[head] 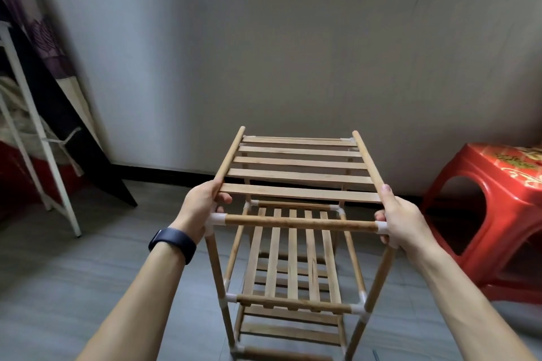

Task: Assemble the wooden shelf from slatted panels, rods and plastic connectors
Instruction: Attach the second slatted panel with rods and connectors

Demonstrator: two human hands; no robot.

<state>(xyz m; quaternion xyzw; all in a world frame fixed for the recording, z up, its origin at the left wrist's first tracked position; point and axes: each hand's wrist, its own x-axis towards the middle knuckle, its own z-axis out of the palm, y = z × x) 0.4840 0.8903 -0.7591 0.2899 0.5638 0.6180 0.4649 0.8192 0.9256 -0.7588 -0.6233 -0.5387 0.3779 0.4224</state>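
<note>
Both hands come first: left hand (199, 208), in a dark wristband (173, 245), curls round the near end of one side rod (230, 157). My right hand (401, 220) grips the other rod (368, 165), thumb laid along it. Between the two rods sits the slatted panel (299, 167), level just above the shelf frame (299, 223); five slats are clear, the farthest uncertain. I count four white connectors (217, 218) at its top corners. Two lower tiers show, the bottom one cut off. One red stool (498, 184) stands at right.
</note>
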